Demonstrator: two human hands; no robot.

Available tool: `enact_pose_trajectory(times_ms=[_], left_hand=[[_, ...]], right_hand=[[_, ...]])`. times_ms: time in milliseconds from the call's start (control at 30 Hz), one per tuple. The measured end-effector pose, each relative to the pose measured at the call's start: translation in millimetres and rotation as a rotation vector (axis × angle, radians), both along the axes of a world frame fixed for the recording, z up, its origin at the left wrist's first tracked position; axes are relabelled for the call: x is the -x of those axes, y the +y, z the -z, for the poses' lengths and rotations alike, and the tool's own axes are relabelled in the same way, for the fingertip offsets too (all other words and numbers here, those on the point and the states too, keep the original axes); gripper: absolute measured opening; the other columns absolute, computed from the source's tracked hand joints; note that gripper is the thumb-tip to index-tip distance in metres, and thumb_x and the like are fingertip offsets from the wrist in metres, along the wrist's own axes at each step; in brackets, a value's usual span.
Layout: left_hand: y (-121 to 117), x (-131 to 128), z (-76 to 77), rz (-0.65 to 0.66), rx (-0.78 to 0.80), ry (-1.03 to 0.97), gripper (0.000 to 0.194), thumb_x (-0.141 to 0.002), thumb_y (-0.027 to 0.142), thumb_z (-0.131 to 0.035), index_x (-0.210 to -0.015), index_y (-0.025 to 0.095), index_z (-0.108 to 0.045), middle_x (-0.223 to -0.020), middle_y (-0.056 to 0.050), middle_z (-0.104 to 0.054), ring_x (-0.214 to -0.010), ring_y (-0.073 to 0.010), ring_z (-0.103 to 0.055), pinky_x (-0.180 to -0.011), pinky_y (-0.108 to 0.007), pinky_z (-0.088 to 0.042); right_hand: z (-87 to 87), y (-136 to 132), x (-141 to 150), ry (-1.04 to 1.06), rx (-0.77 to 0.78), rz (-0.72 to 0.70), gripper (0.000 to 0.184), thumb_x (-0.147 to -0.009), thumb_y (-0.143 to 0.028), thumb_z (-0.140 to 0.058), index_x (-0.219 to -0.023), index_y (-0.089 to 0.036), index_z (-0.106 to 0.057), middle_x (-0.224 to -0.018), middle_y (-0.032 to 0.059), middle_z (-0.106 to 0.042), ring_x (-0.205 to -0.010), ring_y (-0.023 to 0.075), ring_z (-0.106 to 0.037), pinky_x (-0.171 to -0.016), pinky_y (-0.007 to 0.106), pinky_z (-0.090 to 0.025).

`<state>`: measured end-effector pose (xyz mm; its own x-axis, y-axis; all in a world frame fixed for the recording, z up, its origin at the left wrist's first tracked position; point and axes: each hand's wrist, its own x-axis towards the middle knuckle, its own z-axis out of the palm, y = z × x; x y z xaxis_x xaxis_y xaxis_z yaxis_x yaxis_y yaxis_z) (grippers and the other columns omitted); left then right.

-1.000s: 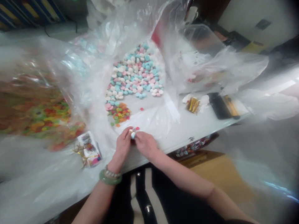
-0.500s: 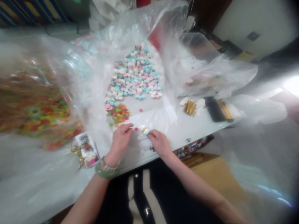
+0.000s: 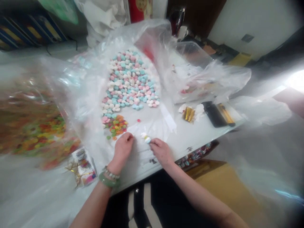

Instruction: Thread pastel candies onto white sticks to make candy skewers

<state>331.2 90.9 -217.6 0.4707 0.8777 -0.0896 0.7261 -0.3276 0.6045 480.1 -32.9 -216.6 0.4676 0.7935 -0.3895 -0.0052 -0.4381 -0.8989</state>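
My right hand [image 3: 162,151] pinches the end of a short row of white, yellow and blue pieces [image 3: 145,138] above the table. To its left, my left hand [image 3: 123,146] is closed, thumb and fingertips together; what they hold, if anything, is too small or hidden. Just beyond the left hand lies a small pile of ring-like orange, red, yellow and green pieces [image 3: 117,125]. Behind that spreads a large heap of rounded pink, blue and white pieces [image 3: 131,80] on clear plastic. One small red piece [image 3: 139,120] lies alone between the heap and my hands.
A clear plastic bag [image 3: 71,74] surrounds the heap. At left sits another bag of colourful rings [image 3: 45,133], near a card with gold ties [image 3: 83,166]. Rightward are a bundle of gold ties [image 3: 189,114], a black case [image 3: 215,114] and more plastic bags [image 3: 204,87].
A red piece that lay between my hands is no longer visible there. My left hand has drawn its fingers in; the right still holds the row. The camera view has shifted.
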Motion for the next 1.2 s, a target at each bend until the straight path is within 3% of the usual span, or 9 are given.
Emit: enact_pose_trajectory(times_ms=[167, 333, 467, 700, 767, 867, 1000, 1067, 1200], left_hand=[[28, -44, -8.6, 0.055, -0.154, 0.022, 0.018, -0.092, 0.022, -0.042, -0.091, 0.02, -0.06, -0.083, -0.006, -0.063, -0.078, -0.0223, -0.058, -0.07, -0.033, -0.04], [53, -74, -5.7, 0.288, -0.269, 0.297, 0.024, -0.096, 0.018, -0.035, -0.098, 0.015, -0.059, -0.098, -0.012, -0.062, -0.087, -0.023, -0.061, -0.072, -0.033, -0.042], [47, -57, -6.3, 0.345, -0.353, 0.469, 0.023, -0.098, 0.023, -0.035, -0.103, 0.015, -0.056, -0.098, -0.011, -0.062, -0.084, -0.0237, -0.061, -0.066, -0.033, -0.041], [-6, -4, -6.6, 0.322, -0.289, 0.544, 0.026, -0.098, 0.02, -0.034, -0.1, 0.016, -0.06, -0.095, -0.011, -0.062, -0.082, -0.0225, -0.061, -0.066, -0.032, -0.042], [-12, 5, -2.6, 0.276, -0.257, 0.426, 0.028, -0.098, 0.022, -0.035, -0.104, 0.017, -0.062, -0.095, -0.01, -0.064, -0.084, -0.0221, -0.061, -0.07, -0.032, -0.045], [-10, 19, 2.5, 0.04, -0.143, 0.087, 0.028, -0.095, 0.028, -0.043, -0.109, 0.019, -0.065, -0.095, -0.008, -0.069, -0.088, -0.0217, -0.064, -0.078, -0.032, -0.048], [1, 40, 4.3, -0.366, 0.174, -0.197, 0.029, -0.084, 0.036, -0.054, -0.104, 0.018, -0.066, -0.062, 0.001, -0.062, -0.057, -0.018, -0.058, -0.057, -0.029, -0.046], [2, 47, 3.7, -0.433, 0.269, -0.257, 0.025, -0.081, 0.038, -0.055, -0.093, 0.018, -0.065, -0.055, 0.003, -0.056, -0.048, -0.0156, -0.052, -0.049, -0.026, -0.041], [-10, 46, 2.4, -0.412, 0.297, -0.28, 0.022, -0.08, 0.04, -0.054, -0.071, 0.02, -0.058, -0.053, 0.004, -0.052, -0.046, -0.0129, -0.048, -0.047, -0.024, -0.036]], right_hand=[[4.6, 1, -2, 0.275, -0.072, 0.214, 0.018, -0.071, -0.036, -0.056, -0.077, -0.019, -0.06, -0.058, -0.0061, -0.049, -0.046, 0.009, -0.041, -0.042, 0.021, -0.029], [1.4, 1, -5, 0.259, -0.073, 0.192, 0.018, -0.07, -0.035, -0.056, -0.075, -0.019, -0.06, -0.055, -0.0061, -0.049, -0.045, 0.0086, -0.041, -0.041, 0.021, -0.031], [1.2, 0, -6, 0.214, -0.089, 0.15, 0.016, -0.073, -0.034, -0.055, -0.074, -0.019, -0.06, -0.055, -0.0061, -0.049, -0.047, 0.009, -0.043, -0.045, 0.021, -0.035], [6.0, -1, -4, 0.152, -0.069, 0.122, 0.015, -0.074, -0.033, -0.055, -0.075, -0.02, -0.063, -0.058, -0.0057, -0.051, -0.048, 0.0093, -0.045, -0.049, 0.022, -0.037], [5.5, -2, -3, 0.12, -0.065, 0.103, 0.015, -0.075, -0.033, -0.055, -0.076, -0.02, -0.063, -0.057, -0.0057, -0.051, -0.049, 0.0097, -0.046, -0.05, 0.022, -0.037], [4.2, -2, -3, 0.11, -0.056, 0.096, 0.015, -0.075, -0.033, -0.055, -0.076, -0.02, -0.063, -0.057, -0.0058, -0.051, -0.049, 0.01, -0.046, -0.05, 0.022, -0.037], [5.6, -1, -4, 0.132, -0.053, 0.113, 0.016, -0.074, -0.034, -0.055, -0.077, -0.02, -0.063, -0.058, -0.0058, -0.051, -0.048, 0.0099, -0.046, -0.048, 0.022, -0.038], [6.3, -1, -4, 0.112, -0.057, 0.107, 0.017, -0.075, -0.035, -0.055, -0.076, -0.02, -0.063, -0.058, -0.0055, -0.052, -0.049, 0.01, -0.046, -0.048, 0.022, -0.038], [1.9, -4, -1, 0.107, -0.02, 0.102, 0.02, -0.074, -0.038, -0.057, -0.078, -0.02, -0.064, -0.058, -0.0048, -0.052, -0.049, 0.0106, -0.046, -0.045, 0.021, -0.036]])
